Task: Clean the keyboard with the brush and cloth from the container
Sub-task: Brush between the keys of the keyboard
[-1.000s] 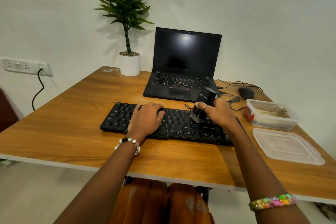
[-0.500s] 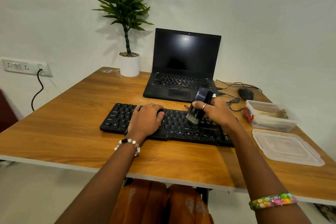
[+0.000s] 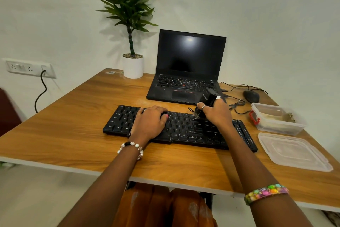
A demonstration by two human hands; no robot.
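Fingers (image 3: pixel 203 107) of the right hand (image 3: pixel 217 114) curl around a black brush (image 3: pixel 205 104), its bristles tilted down onto the upper key rows right of centre on the keyboard (image 3: pixel 176 129), while the left hand (image 3: pixel 150 121) lies flat with straight fingers on the keys further left, steadying the board on the wooden surface (image 3: pixel 73 125). Pressing too hard could likely catch a keycap or push dust deeper, and the cloth (image 3: pixel 272 116) waits in the open container (image 3: pixel 276 120) at right, beside its lid (image 3: pixel 294 151)

Soft even light, screen glare, wide-angle edge distortion.
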